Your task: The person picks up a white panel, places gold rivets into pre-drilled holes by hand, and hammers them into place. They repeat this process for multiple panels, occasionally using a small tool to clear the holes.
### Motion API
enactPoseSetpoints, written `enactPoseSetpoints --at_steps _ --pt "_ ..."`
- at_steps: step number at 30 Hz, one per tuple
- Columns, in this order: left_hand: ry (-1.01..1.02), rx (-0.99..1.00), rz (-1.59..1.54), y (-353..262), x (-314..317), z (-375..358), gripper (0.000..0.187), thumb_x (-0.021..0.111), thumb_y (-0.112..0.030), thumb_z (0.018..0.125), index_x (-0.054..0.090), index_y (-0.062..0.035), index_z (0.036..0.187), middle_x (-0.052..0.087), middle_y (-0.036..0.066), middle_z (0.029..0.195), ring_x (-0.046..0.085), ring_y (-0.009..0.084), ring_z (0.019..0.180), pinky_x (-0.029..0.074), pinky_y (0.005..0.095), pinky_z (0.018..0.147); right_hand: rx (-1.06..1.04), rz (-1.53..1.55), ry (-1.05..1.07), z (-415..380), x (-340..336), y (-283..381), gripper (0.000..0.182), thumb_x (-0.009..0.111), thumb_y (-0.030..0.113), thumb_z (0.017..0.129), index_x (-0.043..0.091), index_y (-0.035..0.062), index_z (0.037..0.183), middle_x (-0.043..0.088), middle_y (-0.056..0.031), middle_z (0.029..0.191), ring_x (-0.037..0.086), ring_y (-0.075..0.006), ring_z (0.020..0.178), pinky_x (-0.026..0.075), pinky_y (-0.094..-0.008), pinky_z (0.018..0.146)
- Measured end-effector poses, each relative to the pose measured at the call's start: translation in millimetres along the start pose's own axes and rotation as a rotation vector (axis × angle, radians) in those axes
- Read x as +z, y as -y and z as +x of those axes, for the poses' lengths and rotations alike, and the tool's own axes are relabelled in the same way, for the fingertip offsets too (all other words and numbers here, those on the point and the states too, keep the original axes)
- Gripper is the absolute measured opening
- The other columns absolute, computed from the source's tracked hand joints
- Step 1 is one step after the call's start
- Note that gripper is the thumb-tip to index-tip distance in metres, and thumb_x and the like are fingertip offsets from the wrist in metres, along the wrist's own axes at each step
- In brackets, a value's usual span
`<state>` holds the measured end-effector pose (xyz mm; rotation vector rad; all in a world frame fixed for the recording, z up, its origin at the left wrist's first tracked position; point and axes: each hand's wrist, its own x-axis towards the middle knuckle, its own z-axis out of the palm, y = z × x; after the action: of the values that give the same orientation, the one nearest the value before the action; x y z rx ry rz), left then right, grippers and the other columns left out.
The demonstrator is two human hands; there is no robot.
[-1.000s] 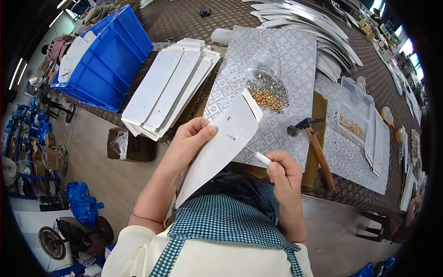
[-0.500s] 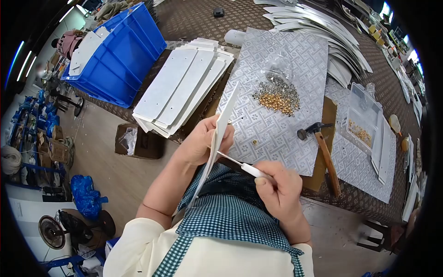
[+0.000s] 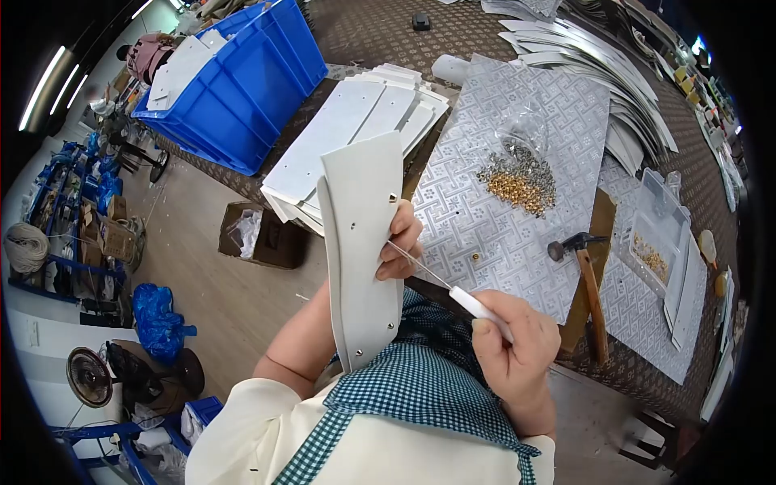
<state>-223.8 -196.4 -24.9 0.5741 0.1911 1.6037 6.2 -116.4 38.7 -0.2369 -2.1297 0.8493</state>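
Note:
My left hand (image 3: 406, 237) grips a curved white panel (image 3: 365, 271) from behind, with its fingertips over the right edge and the palm hidden. The panel faces me and carries several small metal studs; a second white layer shows along its left side. In my right hand (image 3: 524, 343) is an awl (image 3: 478, 312) with a white handle and thin metal shaft. Its tip overlaps the panel's right edge, right by my left fingers. On the patterned sheet (image 3: 453, 174) beyond lie a pile of gold and silver metal fittings (image 3: 521, 186) and one loose gold piece (image 3: 475, 256).
A hammer (image 3: 592, 295) lies right of the sheet, near a clear plastic case (image 3: 659, 234) holding gold pieces. White panels (image 3: 331, 121) are stacked behind my left hand, beside a blue bin (image 3: 242, 93). More curved strips (image 3: 606, 73) lie far right. A cardboard box (image 3: 271, 238) stands lower left.
The panel has turned from nearly edge-on to face me, showing its studs. My right hand still holds the awl with its tip near the panel's edge. The whole view has shifted slightly.

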Motion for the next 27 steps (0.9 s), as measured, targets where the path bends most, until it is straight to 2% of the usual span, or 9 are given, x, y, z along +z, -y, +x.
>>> enactPoseSetpoints --at_steps 11,14,17,18,23,24,25,26,27 --pt "0.122 -0.041 -0.06 7.9 -1.2 6.4 0.03 0.052 -0.033 0.102 0.05 -0.0045 0.093 0.048 0.006 0.066 0.041 0.0137 0.043 0.034 0.0235 0.037 -0.012 0.063 0.02 8.7 12.9 1.6 0.022 0.068 0.007 0.086 0.066 -0.0015 0.106 0.064 -0.0086 0.072 0.058 -0.0184 0.05 0.046 -0.029 0.047" --pt "0.064 -0.082 0.019 4.6 3.0 4.7 0.031 0.052 -0.037 0.101 0.049 -0.0087 0.09 0.049 0.002 0.066 0.042 0.012 0.047 0.034 0.0249 0.044 -0.024 0.041 0.019 7.6 12.4 1.7 0.023 0.068 0.006 0.085 0.066 -0.0016 0.107 0.064 -0.0087 0.071 0.058 -0.0186 0.05 0.046 -0.029 0.047" --pt "-0.116 -0.045 0.23 4.6 1.6 -2.7 0.031 0.054 -0.037 0.1 0.05 -0.0077 0.09 0.047 0.003 0.064 0.041 0.0131 0.044 0.033 0.0259 0.042 -0.049 0.025 0.006 7.6 13.2 0.1 0.022 0.068 0.005 0.086 0.066 -0.0018 0.106 0.064 -0.0086 0.071 0.058 -0.0186 0.05 0.046 -0.029 0.047" --pt "-0.279 -0.038 0.387 3.0 5.0 -5.4 0.035 0.071 -0.039 0.089 0.055 -0.0095 0.081 0.046 0.003 0.061 0.045 0.0109 0.045 0.031 0.0229 0.039 -0.057 0.021 -0.001 7.4 13.2 -0.5 0.021 0.068 0.005 0.086 0.066 -0.0019 0.106 0.064 -0.0086 0.071 0.058 -0.0185 0.05 0.047 -0.029 0.047" --pt "-0.526 -0.013 0.729 -14.2 13.3 -12.0 0.044 0.08 -0.043 0.085 0.063 -0.0051 0.099 0.066 0.0 0.082 0.057 0.0049 0.067 0.048 0.0203 0.062 0.264 0.22 0.11 -0.1 2.1 -15.6 0.016 0.066 0.004 0.089 0.067 -0.0002 0.104 0.061 -0.0068 0.065 0.057 -0.0136 0.049 0.043 -0.0264 0.047" --pt "-0.529 -0.041 0.683 -14.2 15.1 -11.4 0.044 0.08 -0.042 0.084 0.061 -0.0051 0.098 0.063 0.0 0.081 0.055 0.0053 0.065 0.045 0.0205 0.06 0.315 0.255 0.105 -3.5 3.6 -21.0 0.015 0.065 0.004 0.09 0.067 0.0003 0.104 0.06 -0.0064 0.064 0.057 -0.013 0.049 0.042 -0.026 0.047" --pt "-0.533 -0.07 0.637 -14.3 16.9 -10.7 0.044 0.08 -0.041 0.084 0.06 -0.0051 0.097 0.061 0.0 0.08 0.053 0.0056 0.064 0.043 0.0206 0.057 0.345 0.257 0.069 -6.8 6.7 -19.0 0.015 0.062 0.009 0.093 0.067 -0.0028 0.102 0.056 0.0002 0.068 0.044 -0.0051 0.056 0.035 -0.0228 0.05" --pt "-0.545 -0.079 0.643 -9.8 20.0 -7.6 0.041 0.079 -0.041 0.086 0.056 -0.0068 0.09 0.055 0.0 0.072 0.047 0.0058 0.055 0.036 0.0209 0.049 0.332 0.254 0.064 -9.0 7.5 -20.1 0.016 0.062 0.009 0.094 0.067 -0.003 0.102 0.056 -0.0001 0.069 0.044 -0.005 0.057 0.035 -0.023 0.051" --pt "-0.534 -0.068 0.609 -7.1 20.1 -7.4 0.041 0.079 -0.041 0.086 0.058 -0.0062 0.093 0.058 0.0 0.074 0.05 0.0059 0.058 0.039 0.0206 0.051 0.318 0.251 0.057 -10.8 8.4 -21.5 0.016 0.062 0.01 0.094 0.067 -0.0032 0.102 0.056 -0.0003 0.07 0.045 -0.0049 0.058 0.036 -0.0233 0.052"
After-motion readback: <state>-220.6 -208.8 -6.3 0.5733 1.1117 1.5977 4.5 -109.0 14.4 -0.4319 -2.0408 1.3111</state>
